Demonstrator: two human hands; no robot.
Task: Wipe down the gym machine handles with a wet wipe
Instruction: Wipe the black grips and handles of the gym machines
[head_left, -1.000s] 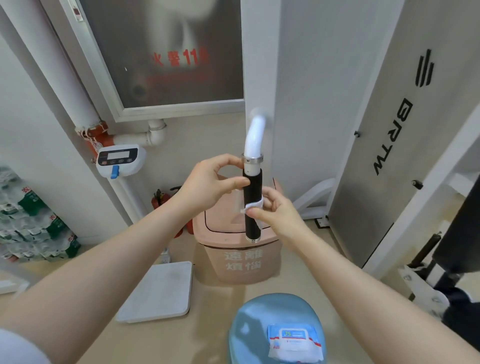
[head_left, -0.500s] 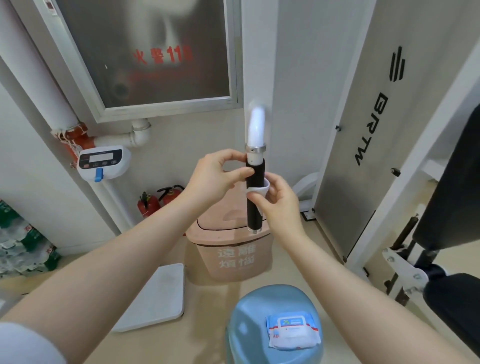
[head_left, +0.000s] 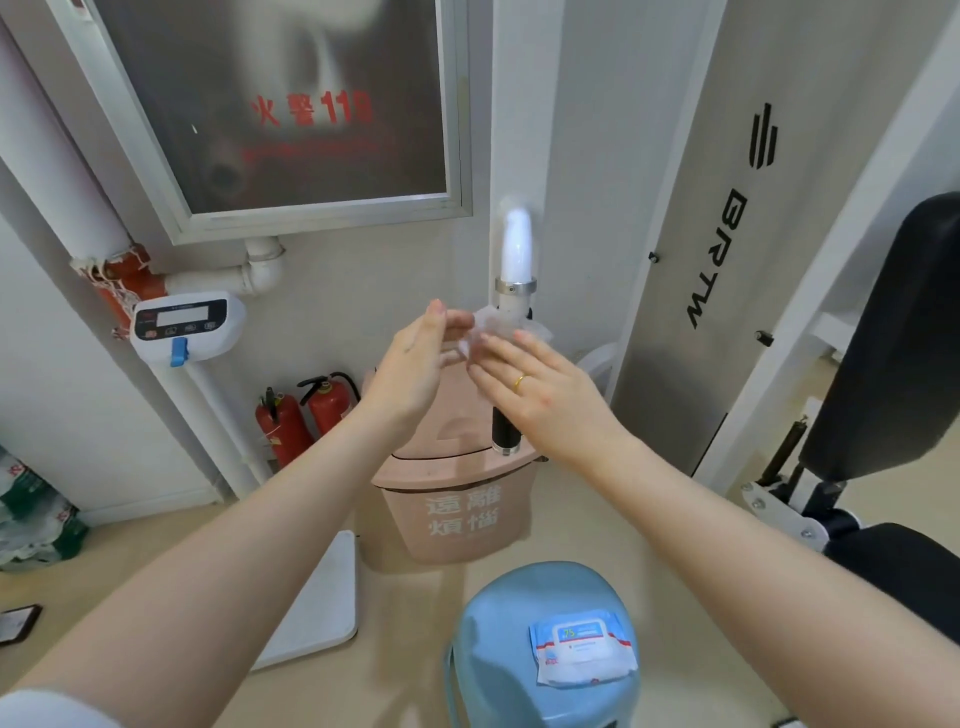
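Handle (head_left: 505, 434) hangs upright, black grip under a white bar with a metal collar; this is my landmark. My left hand (head_left: 413, 366) is raised just left of it, fingers straight, palm toward the handle. My right hand (head_left: 540, 392) lies across the front of the grip, fingers straight, ring on one finger. Wet wipe (head_left: 488, 330) is crumpled between the fingertips of both my hands, against the handle just below the collar; cannot tell whether any finger pinches it. Pink bin (head_left: 457, 509) stands behind and below the handle. Blue stool (head_left: 493, 649) sits nearer me, below the handle, wipes pack (head_left: 582, 647) on top.
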